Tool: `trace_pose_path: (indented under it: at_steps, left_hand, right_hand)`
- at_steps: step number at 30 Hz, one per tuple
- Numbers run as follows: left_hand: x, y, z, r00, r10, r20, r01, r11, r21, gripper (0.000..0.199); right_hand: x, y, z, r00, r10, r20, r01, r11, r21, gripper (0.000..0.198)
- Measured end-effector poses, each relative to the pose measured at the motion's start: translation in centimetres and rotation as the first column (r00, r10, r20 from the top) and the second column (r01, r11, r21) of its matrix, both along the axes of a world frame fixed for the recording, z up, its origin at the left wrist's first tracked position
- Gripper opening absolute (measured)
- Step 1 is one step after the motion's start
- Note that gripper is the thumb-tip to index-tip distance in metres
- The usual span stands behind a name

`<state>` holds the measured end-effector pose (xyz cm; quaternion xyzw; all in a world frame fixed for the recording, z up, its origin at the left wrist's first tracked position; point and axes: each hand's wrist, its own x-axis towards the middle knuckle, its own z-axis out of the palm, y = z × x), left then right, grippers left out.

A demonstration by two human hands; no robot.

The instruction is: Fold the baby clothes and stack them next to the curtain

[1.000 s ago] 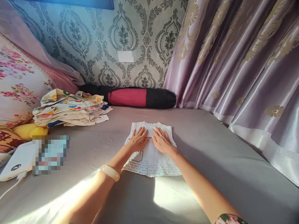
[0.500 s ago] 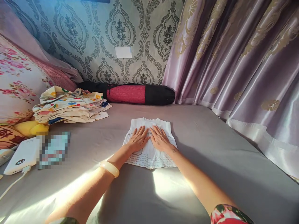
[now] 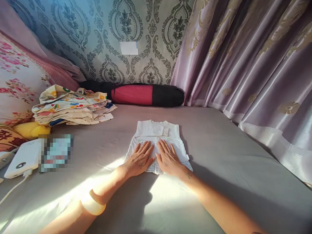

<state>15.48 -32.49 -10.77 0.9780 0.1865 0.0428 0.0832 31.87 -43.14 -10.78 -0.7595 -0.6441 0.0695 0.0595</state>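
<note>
A small white shirt (image 3: pixel 148 129) lies flat on the grey bed sheet (image 3: pixel 209 146), with its sleeves folded across the upper part. Small printed writing shows along its lower edge, and part of the print is covered by my hands. My left hand (image 3: pixel 140 157) rests palm down on the left lower half of the shirt, fingers stretched out. On the right lower half, my right hand (image 3: pixel 169 157) lies flat too, its fingers pointing away from me. Neither hand grips the cloth. A pale bangle (image 3: pixel 94 203) sits on my left forearm.
At the back left is a stack of folded patterned clothes (image 3: pixel 73 105). A black and red roll bag (image 3: pixel 133 95) lies along the wall. A white power bank (image 3: pixel 23 159) with a cable and a blurred packet (image 3: pixel 57 152) are on the left. Curtains (image 3: pixel 231 65) hang at right.
Both hands have slid toward me, from the upper part of the shirt to its lower half, uncovering the folded sleeves. The shirt's lower part looks spread wider. The view has tilted slightly.
</note>
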Motion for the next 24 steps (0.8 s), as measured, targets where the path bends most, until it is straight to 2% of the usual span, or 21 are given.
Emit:
trace_pose_path:
  at_steps: [4,8,13,17,20,24]
  left_hand:
    - [0.3,-0.1,-0.1,0.999,0.021,-0.030,-0.021,1.000,-0.010,0.067]
    - [0.4,0.0,-0.4,1.000,0.023,0.017,-0.023,1.000,-0.005,0.064]
    - [-0.5,-0.2,-0.4,0.997,0.031,0.067,-0.031,1.000,-0.004,0.063]
    - [-1.3,0.1,-0.6,0.991,0.088,0.100,-0.090,0.996,0.019,0.062]
    - [-1.8,0.7,-0.9,0.980,0.160,0.118,-0.167,0.984,0.054,0.061]
    - [-2.3,1.5,-1.1,0.962,0.239,0.133,-0.249,0.966,0.072,0.057]
  right_hand:
    - [-0.2,0.0,-0.6,1.000,-0.012,0.015,0.011,0.999,0.048,0.062]
    - [-0.1,0.1,-0.2,1.000,-0.011,-0.021,0.012,0.999,0.046,0.061]
    - [0.4,-1.1,1.8,0.990,0.037,-0.137,-0.049,0.995,-0.084,0.067]
    - [1.3,-2.9,2.9,0.988,0.040,-0.147,-0.062,0.988,-0.141,0.074]
    - [2.3,-3.8,2.7,0.996,-0.001,-0.088,-0.011,0.991,-0.130,0.071]
    - [4.0,-4.0,1.8,0.992,-0.126,0.018,0.127,0.987,-0.097,0.068]
